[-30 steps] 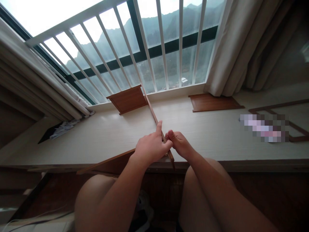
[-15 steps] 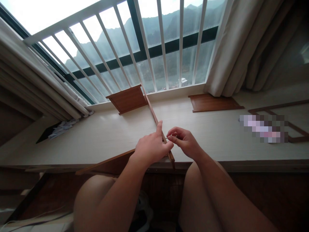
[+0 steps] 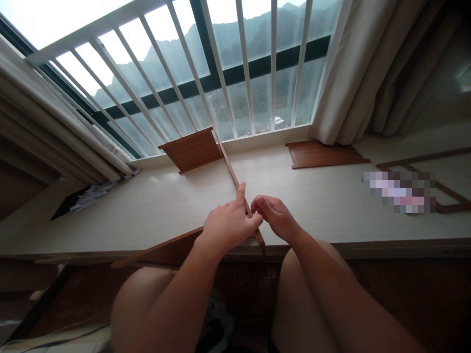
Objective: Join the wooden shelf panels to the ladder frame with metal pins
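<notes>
My left hand is wrapped around the near part of an upright narrow wooden board, its index finger stretched along it and its thumb over the near side. Close to that thumb, my right hand is closed in a pinch at the board's right side. A small thin metal piece shows at its fingertips, mostly hidden, so its exact kind is unclear. One brown wooden panel meets the board's far end on the left. Another wooden panel slants out from under my left forearm, past the ledge's edge.
A loose wooden panel lies on the pale ledge by the right curtain. Farther right are a wooden frame and a blurred-out pink item. Crumpled cloth lies at left. White window bars stand behind.
My right hand's fingers have curled and turned, with the thumb now higher, and the thin metal piece shows less. My left hand keeps its hold on the board. The view has shifted slightly.
</notes>
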A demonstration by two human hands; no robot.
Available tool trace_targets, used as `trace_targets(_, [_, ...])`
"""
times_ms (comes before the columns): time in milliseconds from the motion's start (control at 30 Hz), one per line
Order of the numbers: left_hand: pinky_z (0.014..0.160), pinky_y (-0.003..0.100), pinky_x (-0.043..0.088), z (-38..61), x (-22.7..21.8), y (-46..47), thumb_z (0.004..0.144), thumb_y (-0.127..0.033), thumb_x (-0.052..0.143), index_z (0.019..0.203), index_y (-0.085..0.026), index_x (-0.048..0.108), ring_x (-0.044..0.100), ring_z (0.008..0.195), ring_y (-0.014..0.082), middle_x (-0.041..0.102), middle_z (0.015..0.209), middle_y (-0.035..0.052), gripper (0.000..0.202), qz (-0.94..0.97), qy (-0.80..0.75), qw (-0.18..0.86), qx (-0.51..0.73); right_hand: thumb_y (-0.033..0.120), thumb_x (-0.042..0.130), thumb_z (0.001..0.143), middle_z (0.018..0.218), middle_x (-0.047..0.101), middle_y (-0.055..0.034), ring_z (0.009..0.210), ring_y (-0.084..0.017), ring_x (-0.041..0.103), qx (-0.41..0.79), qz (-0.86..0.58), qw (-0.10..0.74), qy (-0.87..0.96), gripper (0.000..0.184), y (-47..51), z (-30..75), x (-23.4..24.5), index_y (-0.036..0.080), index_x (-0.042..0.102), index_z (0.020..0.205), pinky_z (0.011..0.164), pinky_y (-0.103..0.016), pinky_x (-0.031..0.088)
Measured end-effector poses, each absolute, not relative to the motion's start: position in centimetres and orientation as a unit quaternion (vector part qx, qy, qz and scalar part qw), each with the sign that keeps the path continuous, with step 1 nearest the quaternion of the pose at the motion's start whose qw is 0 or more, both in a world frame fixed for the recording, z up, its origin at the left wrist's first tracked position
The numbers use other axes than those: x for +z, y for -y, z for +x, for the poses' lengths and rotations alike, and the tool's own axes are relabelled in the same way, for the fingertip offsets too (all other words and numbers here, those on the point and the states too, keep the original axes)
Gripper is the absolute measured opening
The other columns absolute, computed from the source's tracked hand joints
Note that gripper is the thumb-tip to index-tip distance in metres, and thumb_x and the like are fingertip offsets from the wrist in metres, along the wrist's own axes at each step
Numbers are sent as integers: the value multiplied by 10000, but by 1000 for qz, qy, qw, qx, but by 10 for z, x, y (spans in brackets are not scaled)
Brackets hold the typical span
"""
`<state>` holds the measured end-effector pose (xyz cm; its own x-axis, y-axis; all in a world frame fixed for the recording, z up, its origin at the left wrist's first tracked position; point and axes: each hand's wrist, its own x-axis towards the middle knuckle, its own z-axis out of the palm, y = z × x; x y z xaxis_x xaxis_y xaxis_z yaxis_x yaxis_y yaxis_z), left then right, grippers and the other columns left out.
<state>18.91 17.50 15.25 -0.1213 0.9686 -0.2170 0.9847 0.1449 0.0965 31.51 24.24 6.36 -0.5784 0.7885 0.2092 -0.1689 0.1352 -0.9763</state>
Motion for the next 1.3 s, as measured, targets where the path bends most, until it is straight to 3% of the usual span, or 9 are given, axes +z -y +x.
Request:
trace_targets(133, [777,378,448,191,153,-175,850,-564,329,1516,-229,-29,650,979,326,694,1097,110,827,647,-754,108,-43,367,465,897,584,326,51,528,-108,312,645,-247,388,611,219,-245,324,63,173,568,887,507,-249,284])
trace_targets(233, [758,382,455,191,153,-175,855,-561,322,1515,-253,-12,655,958,333,698,1079,107,801,648,-754,100,-40,272,477,877,624,449,40,579,-122,399,604,-272,384,643,187,-246,329,61,183,540,1029,576,-260,351])
trace_targets(333, [752,384,457,189,151,-175,860,-570,319,1514,-263,-3,656,951,334,702,1058,109,791,652,-752,95,-36,282,433,921,773,629,0,614,-131,456,564,-286,384,673,207,-246,333,58,204,447,1113,644,-283,398])
trace_targets(467, [741,388,459,187,147,-175,866,-556,319,1512,-261,-52,662,919,331,704,1045,107,800,659,-747,84,-31,287,439,940,943,700,-48,735,-151,564,541,-289,398,682,135,-244,336,57,227,377,1043,751,-317,439])
trace_targets(667, [764,382,454,191,151,-175,875,-560,308,1513,-250,-32,662,928,326,703,1022,101,787,650,-754,81,-48,237,558,878,979,673,-62,954,-205,592,431,-271,372,776,52,-246,345,63,209,583,843,873,-365,424])
trace_targets(767, [751,375,455,192,152,-176,877,-554,304,1513,-259,-21,665,909,321,706,997,92,773,649,-755,83,-54,238,617,839,895,641,-53,890,-198,577,390,-279,408,777,61,-247,349,66,203,630,791,831,-352,439])
trace_targets(867, [743,383,455,190,150,-176,878,-541,305,1510,-282,-36,664,898,329,708,1007,87,763,654,-750,79,-55,275,636,832,790,645,-27,747,-167,589,457,-304,444,708,79,-247,352,66,197,637,835,716,-317,469])
trace_targets(1067, [727,387,452,189,148,-178,882,-538,298,1506,-288,-35,664,890,337,701,1048,103,750,657,-748,80,-52,302,724,762,829,686,-50,750,-177,654,588,-253,518,567,160,-244,354,65,175,650,825,738,-352,541])
trace_targets(1300, [741,378,450,189,148,-178,887,-541,303,1508,-277,-34,661,908,331,698,1043,107,754,658,-747,80,-50,294,775,710,838,699,-53,701,-165,663,633,-222,504,543,196,-246,352,65,168,635,767,715,-358,560])
